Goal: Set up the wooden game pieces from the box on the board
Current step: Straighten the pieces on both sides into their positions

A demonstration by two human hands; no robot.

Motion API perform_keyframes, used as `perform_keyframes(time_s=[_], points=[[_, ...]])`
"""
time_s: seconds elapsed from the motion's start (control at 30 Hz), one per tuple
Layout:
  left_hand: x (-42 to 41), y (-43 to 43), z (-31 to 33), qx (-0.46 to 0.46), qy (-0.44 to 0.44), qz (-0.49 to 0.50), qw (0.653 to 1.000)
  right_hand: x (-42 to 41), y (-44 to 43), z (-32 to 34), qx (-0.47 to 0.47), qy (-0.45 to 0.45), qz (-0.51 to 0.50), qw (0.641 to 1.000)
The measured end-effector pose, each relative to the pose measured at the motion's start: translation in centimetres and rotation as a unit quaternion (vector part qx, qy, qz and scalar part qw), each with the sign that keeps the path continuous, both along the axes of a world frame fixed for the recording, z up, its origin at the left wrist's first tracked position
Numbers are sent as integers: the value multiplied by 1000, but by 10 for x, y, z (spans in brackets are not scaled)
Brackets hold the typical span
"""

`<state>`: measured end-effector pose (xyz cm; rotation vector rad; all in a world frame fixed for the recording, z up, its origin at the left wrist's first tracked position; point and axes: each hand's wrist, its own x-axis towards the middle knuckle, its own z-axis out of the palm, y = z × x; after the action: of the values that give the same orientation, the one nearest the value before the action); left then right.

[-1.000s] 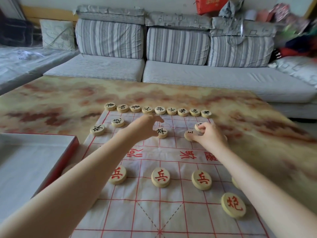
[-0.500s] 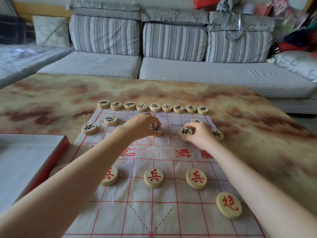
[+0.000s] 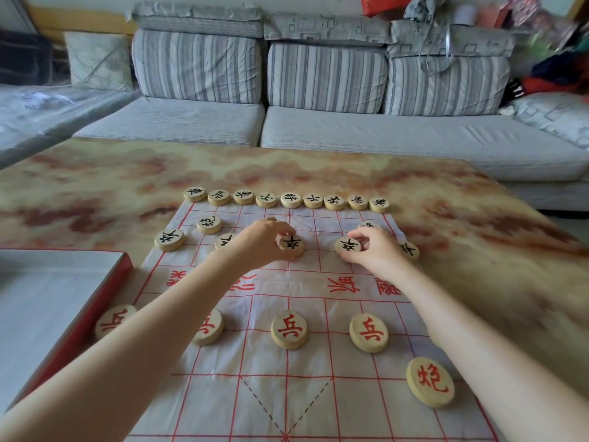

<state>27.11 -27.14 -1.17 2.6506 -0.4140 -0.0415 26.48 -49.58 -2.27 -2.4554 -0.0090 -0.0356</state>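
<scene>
A white cloth board (image 3: pixel 318 397) with red grid lines lies on the table. Along its far edge stands a row of several round wooden pieces (image 3: pixel 290 200) with black characters. My left hand (image 3: pixel 259 242) pinches a black-marked piece (image 3: pixel 292 245) near the board's middle column. My right hand (image 3: pixel 374 250) pinches another black-marked piece (image 3: pixel 348 245) to its right. More black pieces sit at the left (image 3: pixel 169 239) and right (image 3: pixel 409 249). Red-marked pieces (image 3: pixel 289 329) line up nearer me, with one (image 3: pixel 430 381) at the lower right.
An open red-edged box (image 3: pixel 95 311) with a grey inside sits at the board's left. The table (image 3: pixel 478 250) has a marbled orange top. A grey striped sofa (image 3: pixel 318 122) stands behind it, with clutter at its right end.
Both hands have drawn slightly nearer me with their black pieces. The left hand now pinches the middle piece it was reaching over a second ago.
</scene>
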Motion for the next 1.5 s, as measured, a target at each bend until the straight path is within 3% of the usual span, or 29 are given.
perform_keyframes(time_s=[1.23, 1.5], points=[[-3, -1, -3, -26, -4, 2, 1000, -6, -2, -5, 19, -5, 40, 999], [-8, -11, 10, -40, -69, 7, 997, -20, -35, 11, 1, -94, 6, 996]])
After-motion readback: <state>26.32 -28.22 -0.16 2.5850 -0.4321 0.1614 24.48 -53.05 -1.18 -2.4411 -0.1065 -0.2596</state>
